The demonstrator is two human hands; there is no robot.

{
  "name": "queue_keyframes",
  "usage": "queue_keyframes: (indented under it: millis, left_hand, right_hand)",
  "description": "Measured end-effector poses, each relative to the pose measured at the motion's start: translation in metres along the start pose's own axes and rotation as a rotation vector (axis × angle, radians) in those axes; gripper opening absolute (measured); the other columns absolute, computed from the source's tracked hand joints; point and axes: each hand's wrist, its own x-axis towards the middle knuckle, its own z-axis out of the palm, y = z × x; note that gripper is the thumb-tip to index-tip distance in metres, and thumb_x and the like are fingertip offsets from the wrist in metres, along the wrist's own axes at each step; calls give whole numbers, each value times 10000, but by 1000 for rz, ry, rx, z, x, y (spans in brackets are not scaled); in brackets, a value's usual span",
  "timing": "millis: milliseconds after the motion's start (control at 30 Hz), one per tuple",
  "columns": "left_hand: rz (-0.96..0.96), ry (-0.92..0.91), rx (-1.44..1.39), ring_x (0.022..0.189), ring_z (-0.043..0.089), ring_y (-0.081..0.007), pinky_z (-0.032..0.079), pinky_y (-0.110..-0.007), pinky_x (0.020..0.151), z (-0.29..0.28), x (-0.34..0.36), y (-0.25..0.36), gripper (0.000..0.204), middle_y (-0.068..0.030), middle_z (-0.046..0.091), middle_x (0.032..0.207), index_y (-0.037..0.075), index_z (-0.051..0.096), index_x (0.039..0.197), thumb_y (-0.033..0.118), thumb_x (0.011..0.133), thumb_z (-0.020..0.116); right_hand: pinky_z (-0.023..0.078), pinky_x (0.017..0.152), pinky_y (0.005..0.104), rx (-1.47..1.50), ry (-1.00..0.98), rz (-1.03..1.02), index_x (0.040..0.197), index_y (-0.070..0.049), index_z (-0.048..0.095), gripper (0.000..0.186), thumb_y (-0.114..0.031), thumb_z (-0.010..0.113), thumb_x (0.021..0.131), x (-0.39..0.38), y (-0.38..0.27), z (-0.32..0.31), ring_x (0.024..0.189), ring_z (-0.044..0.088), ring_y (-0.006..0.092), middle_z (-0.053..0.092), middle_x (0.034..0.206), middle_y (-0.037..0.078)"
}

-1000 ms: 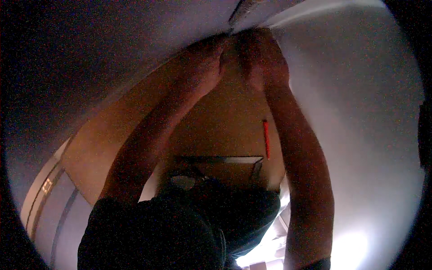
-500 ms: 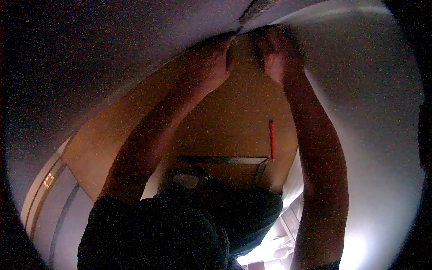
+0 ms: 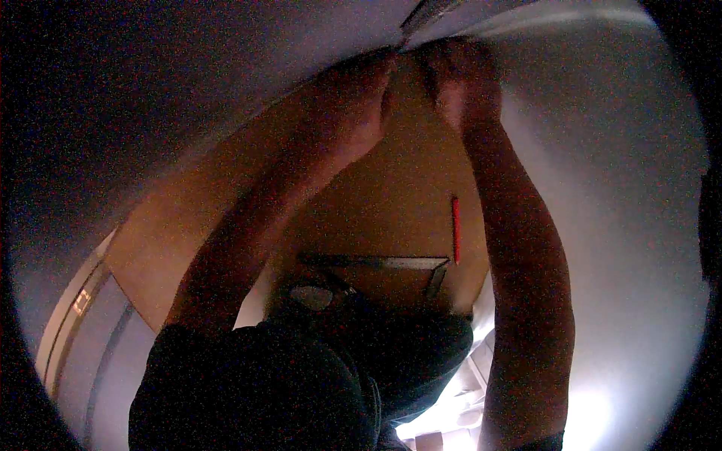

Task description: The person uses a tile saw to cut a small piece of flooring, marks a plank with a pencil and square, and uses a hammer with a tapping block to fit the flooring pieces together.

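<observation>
- Door frame point(image 3: 75, 308): pale vertical strips at the far lower left, curved by the lens.
- White sheet point(image 3: 188, 90): large pale surface filling the upper left, in shadow, running up to a seam at top centre.
- Brown board point(image 3: 391, 195): flat, fills the middle of the view between the two forearms and to the left of the left arm.
- Left hand point(image 3: 353, 105): raised to the top centre, pressed against the edge where the white sheet meets the board. Fingers curled at that edge; cannot tell if they clamp anything, too dark.
- Dark strip point(image 3: 425, 11): narrow, angled, at the very top, just above the gap between the hands.
- Square point(image 3: 391, 263): metal L-shaped ruler lying flat on the board, below the hands, long arm horizontal, short arm dropping at its right end.
- Right hand point(image 3: 462, 83): just beside the left hand, apart by a narrow gap, fingers up at the same seam. Grip state unreadable.
- Red pencil point(image 3: 455, 229): lies upright on the board, just above the square's right end, close to the right forearm.
- White panel point(image 3: 624, 225): bright pale surface filling the right side, behind the right arm.
</observation>
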Motion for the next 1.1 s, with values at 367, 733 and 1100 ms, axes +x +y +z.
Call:
queue_keyframes:
  millis: [367, 733, 1100]
  left_hand:
    - [117, -118, 80, 1113, 585, -386, 523, -494, 912, 23, -45, 24, 486, -201, 542, 1337, 20, 515, 1361, 148, 895, 566]
    - [223, -186, 247, 1261, 503, -351, 507, -412, 977, 38, -33, 37, 505, -240, 425, 1463, -67, 476, 1368, 224, 956, 501]
    - [179, -158, 72, 1217, 532, -390, 470, -449, 1028, 60, -8, 43, 477, -266, 430, 1446, -37, 501, 1355, 200, 942, 508]
  right_hand:
    - [366, 1116, 475, 53, -35, -87, 1332, -72, 550, 477, -191, 582, 872, -19, 9, 39, 1296, 471, 346, 517, 1400, 151]
    - [399, 1052, 553, 560, -191, 428, 1364, -72, 525, 501, -179, 613, 882, -242, -140, -83, 1243, 474, 444, 484, 1398, 208]
    - [459, 978, 582, 535, -420, 137, 1335, -102, 557, 468, -268, 603, 901, -292, -154, -100, 1188, 492, 470, 492, 1346, 212]
